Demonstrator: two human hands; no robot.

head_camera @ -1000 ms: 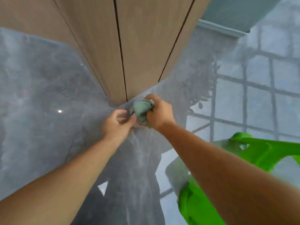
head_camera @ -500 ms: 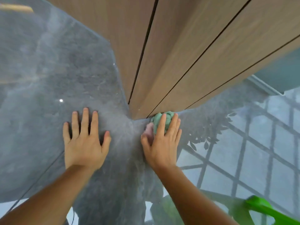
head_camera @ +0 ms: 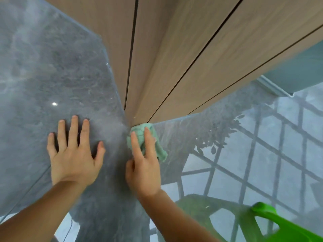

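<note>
A crumpled pale green cloth [head_camera: 157,145] lies on the glossy grey marble floor [head_camera: 52,75], right at the base corner of a wooden panelled cabinet [head_camera: 166,58]. My right hand [head_camera: 143,165] presses on the cloth with straight fingers; two fingers lie over it and the others are hidden behind the cloth. My left hand [head_camera: 75,154] rests flat on the floor to the left, fingers spread, holding nothing.
The floor mirrors a window grid and foliage [head_camera: 262,154] on the right. A bright green plastic object [head_camera: 279,224] sits at the lower right corner. A pale skirting edge [head_camera: 272,88] runs beyond the cabinet's right side.
One second ago both hands held the cloth at the corner. The left hand then went flat on the floor. Since half a second ago the cloth has spread out rightward under the right hand's fingers.
</note>
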